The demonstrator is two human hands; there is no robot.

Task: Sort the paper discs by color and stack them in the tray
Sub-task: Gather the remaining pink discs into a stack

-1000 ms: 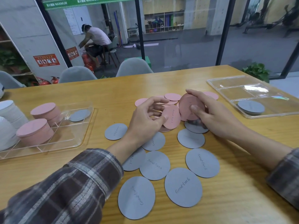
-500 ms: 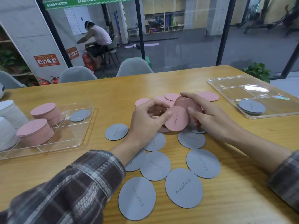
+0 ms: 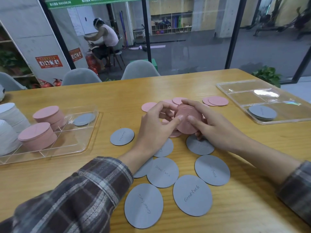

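Hands: we close left hand (image 3: 154,130) and right hand (image 3: 217,130) on a pink stack (image 3: 188,120), fingers (image 3: 193,105) curled round its rim.
Stack: held over the middle of the tabletop (image 3: 252,182), face tilted toward us.
Bearing: the tray (image 3: 72,140) of pink piles lies well to the left, nearer our left hand.

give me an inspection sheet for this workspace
surface: wooden table, discs spread mid-table
job's things: pink disc stack in hand; loose grey discs in front; loose pink discs behind; left tray has pink stacks, white stacks; right tray has a grey stack
clutter: nothing seen
hands: left hand and right hand both grip the pink disc stack
cables: nothing seen
surroundings: grey chairs, glass wall, seated person beyond
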